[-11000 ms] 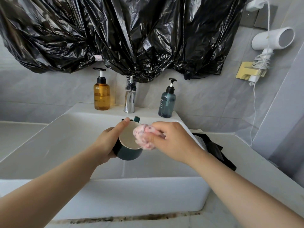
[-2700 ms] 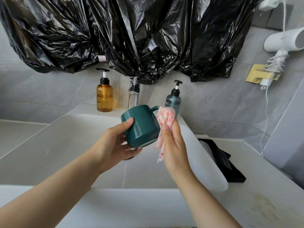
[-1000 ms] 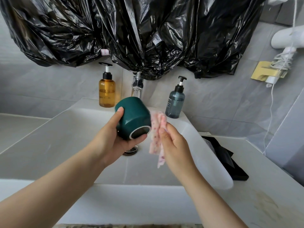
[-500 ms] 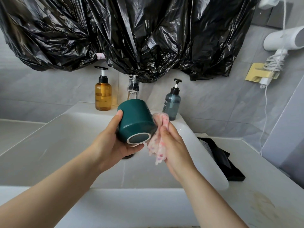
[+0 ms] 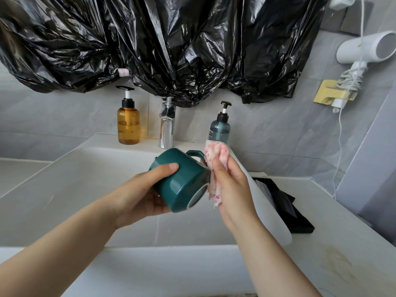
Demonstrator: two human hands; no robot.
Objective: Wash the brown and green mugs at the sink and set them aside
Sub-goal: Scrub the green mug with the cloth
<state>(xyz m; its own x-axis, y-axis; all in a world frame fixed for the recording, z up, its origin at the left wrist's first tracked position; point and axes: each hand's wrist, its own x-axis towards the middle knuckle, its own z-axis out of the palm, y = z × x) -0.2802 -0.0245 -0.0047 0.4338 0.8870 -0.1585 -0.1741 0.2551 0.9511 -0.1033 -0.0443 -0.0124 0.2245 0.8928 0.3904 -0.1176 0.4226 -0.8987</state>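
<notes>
Left hand [image 5: 137, 200] wraps its fingers round the green mug [image 5: 182, 181], right hand [image 5: 231, 185] pinches the cloth [image 5: 216, 155] against it — scrubbing's mid-way, no brown mug in view.

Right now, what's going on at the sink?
A person is wiping a green mug over the sink. The left hand grips the mug, which is tipped on its side with its base toward the camera. The right hand holds a pink spotted cloth against the mug's side by the handle. The mug is not yet set aside.
</notes>
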